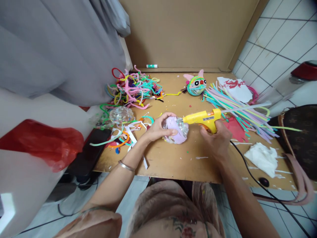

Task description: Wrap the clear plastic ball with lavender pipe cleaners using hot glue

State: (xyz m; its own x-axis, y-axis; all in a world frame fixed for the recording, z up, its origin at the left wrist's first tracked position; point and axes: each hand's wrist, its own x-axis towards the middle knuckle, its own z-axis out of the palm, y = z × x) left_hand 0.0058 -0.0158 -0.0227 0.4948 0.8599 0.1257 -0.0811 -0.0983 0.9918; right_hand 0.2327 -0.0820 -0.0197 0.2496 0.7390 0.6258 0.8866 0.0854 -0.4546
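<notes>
My left hand point(160, 128) is wrapped round the left side of a clear ball with lilac strands point(178, 129) wound over it, low over the middle of the table. In my right hand point(216, 135) is a yellow glue gun point(203, 118), with a glue stick point(242, 108) sticking out of its back. The gun's nozzle points left and meets the upper part of the ball; whether glue is coming out is too small to tell.
A tangle of coloured pipe cleaners point(136, 87) and a clear ball point(121, 115) lie left. A decorated ball with eyes point(196, 84) sits at the back. Straight pipe cleaners point(247, 114), a tissue point(263, 158), a brown bag point(300, 138) and a black cord point(244, 158) are right.
</notes>
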